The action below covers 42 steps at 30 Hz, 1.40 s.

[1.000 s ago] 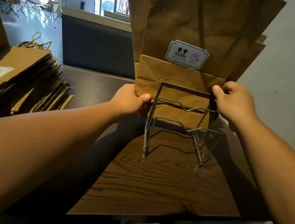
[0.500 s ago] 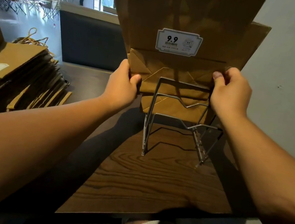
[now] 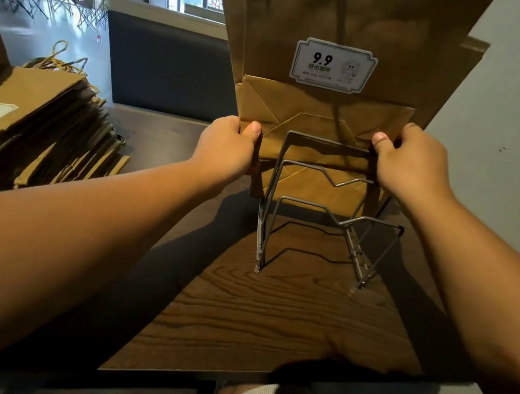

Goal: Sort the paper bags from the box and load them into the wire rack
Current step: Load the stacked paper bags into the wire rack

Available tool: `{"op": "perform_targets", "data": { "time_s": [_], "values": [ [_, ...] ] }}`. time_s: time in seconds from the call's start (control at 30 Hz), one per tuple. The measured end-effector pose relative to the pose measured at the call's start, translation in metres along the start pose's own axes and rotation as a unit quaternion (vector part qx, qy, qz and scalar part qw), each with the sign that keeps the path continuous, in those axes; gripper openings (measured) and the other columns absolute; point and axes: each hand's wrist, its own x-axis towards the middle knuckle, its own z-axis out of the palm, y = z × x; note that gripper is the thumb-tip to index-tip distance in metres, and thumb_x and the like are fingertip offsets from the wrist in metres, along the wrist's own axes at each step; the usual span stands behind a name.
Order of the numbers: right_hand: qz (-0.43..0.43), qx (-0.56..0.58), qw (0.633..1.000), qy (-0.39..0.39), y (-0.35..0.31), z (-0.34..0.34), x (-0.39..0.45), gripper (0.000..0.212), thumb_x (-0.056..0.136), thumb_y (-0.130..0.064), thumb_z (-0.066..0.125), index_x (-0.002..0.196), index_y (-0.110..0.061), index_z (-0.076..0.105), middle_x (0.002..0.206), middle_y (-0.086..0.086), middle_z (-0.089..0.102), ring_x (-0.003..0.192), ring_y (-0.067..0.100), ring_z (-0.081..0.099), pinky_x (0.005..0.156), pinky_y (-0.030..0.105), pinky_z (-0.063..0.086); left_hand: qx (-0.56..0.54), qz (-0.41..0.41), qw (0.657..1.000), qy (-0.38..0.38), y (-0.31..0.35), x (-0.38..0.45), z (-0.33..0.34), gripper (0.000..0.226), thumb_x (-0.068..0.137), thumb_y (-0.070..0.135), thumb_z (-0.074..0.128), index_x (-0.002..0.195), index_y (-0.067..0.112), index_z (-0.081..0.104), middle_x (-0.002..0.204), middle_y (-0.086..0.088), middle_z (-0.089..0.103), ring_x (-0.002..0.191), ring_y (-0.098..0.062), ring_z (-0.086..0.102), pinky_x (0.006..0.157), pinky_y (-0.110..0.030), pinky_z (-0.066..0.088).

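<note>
Both the left hand and right hand pinch the flat brown paper bags upright behind the grey wire rack; below the grips, folded bottoms could snag its wires.

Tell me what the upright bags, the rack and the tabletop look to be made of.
Paper bags: brown kraft paper, matte, with creased folds at the bottom; a white printed sticker sits on the front one.
Wire rack: bent metal wire, grey with a dull sheen, probably steel.
Table: dark brown wood or wood-look laminate; the grain pattern shows, but which it is I cannot tell.
</note>
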Motion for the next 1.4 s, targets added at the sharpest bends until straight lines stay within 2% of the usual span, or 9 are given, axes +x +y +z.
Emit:
{"op": "perform_targets", "data": {
  "time_s": [0.1,0.27,0.53,0.77,0.93,1.03,1.13,1.27,1.4],
  "values": [
    [-0.008,0.014,1.000,-0.008,0.001,-0.002,0.003,0.032,0.103,-0.040,0.050,0.106,-0.010,0.059,0.098,0.006,0.057,0.088,0.024,0.049,0.075,0.034,0.037,-0.106,-0.045,0.993,-0.039,0.001,-0.004,0.000,0.026,0.107,0.033,0.044,0.119,0.015,0.059,0.113,-0.009,0.068,0.098,-0.024,0.071,0.088,-0.044,0.061],
    [0.026,-0.009,0.998,-0.059,-0.002,-0.006,0.005,0.037,0.103,-0.042,0.049,0.108,-0.006,0.060,0.100,0.012,0.058,0.098,0.032,0.057,0.076,0.034,0.038,-0.257,-0.127,0.954,-0.091,-0.010,-0.017,-0.004,0.031,0.103,0.030,0.054,0.126,0.010,0.060,0.120,-0.009,0.066,0.110,-0.021,0.061,0.105,-0.037,0.048],
    [0.043,-0.004,0.993,-0.106,-0.002,-0.008,0.007,0.041,0.105,-0.041,0.045,0.122,-0.006,0.058,0.120,0.018,0.063,0.113,0.039,0.057,0.093,0.045,0.047,-0.314,-0.146,0.930,-0.124,-0.013,-0.015,0.001,0.036,0.109,0.037,0.036,0.133,0.020,0.056,0.120,-0.007,0.073,0.113,-0.024,0.069,0.101,-0.050,0.052],
    [0.036,-0.037,0.995,-0.083,0.002,-0.008,0.005,0.035,0.105,-0.035,0.047,0.112,-0.006,0.063,0.104,0.015,0.063,0.101,0.036,0.059,0.079,0.038,0.043,-0.184,-0.054,0.981,-0.035,-0.009,-0.009,0.016,0.031,0.109,0.032,0.036,0.124,0.012,0.055,0.111,-0.015,0.072,0.091,-0.023,0.076,0.081,-0.040,0.063],
    [0.011,-0.103,0.985,-0.138,0.000,-0.014,0.006,0.034,0.107,-0.028,0.044,0.108,-0.002,0.066,0.101,0.019,0.064,0.098,0.034,0.060,0.077,0.038,0.044,-0.069,-0.027,0.995,-0.063,-0.025,-0.013,0.003,0.020,0.106,0.028,0.047,0.108,0.016,0.063,0.099,-0.013,0.074,0.090,-0.027,0.075,0.085,-0.049,0.061],
    [0.003,-0.099,0.984,-0.151,-0.003,-0.020,0.008,0.036,0.107,-0.027,0.043,0.109,-0.001,0.068,0.105,0.020,0.065,0.102,0.037,0.061,0.083,0.041,0.046,-0.028,-0.048,0.995,-0.077,-0.041,-0.020,0.000,0.020,0.106,0.026,0.049,0.099,0.016,0.065,0.091,-0.011,0.073,0.088,-0.029,0.072,0.082,-0.045,0.061],
    [0.006,-0.090,0.990,-0.109,-0.001,-0.016,0.005,0.039,0.104,-0.035,0.049,0.101,-0.001,0.067,0.095,0.016,0.065,0.095,0.035,0.061,0.076,0.037,0.044,0.016,-0.052,0.995,-0.081,-0.050,-0.024,0.000,0.017,0.105,0.024,0.049,0.101,0.017,0.064,0.094,-0.012,0.072,0.088,-0.029,0.073,0.077,-0.035,0.063],
    [0.023,0.018,1.000,-0.003,0.011,-0.001,-0.004,0.029,0.096,-0.039,0.064,0.103,-0.013,0.053,0.094,0.004,0.056,0.088,0.024,0.053,0.073,0.033,0.040,0.036,-0.048,0.994,-0.088,-0.051,-0.024,0.002,0.017,0.106,0.028,0.049,0.100,0.020,0.064,0.093,-0.008,0.073,0.088,-0.025,0.073,0.085,-0.040,0.061],
    [0.036,0.048,0.998,0.010,0.018,0.000,-0.004,0.025,0.091,-0.035,0.071,0.100,-0.015,0.058,0.094,0.004,0.064,0.087,0.023,0.061,0.074,0.036,0.051,0.080,-0.033,0.992,-0.091,-0.050,-0.022,0.006,0.022,0.106,0.032,0.046,0.099,0.021,0.064,0.091,-0.003,0.072,0.087,-0.020,0.071,0.091,-0.044,0.057]
  ]
}}
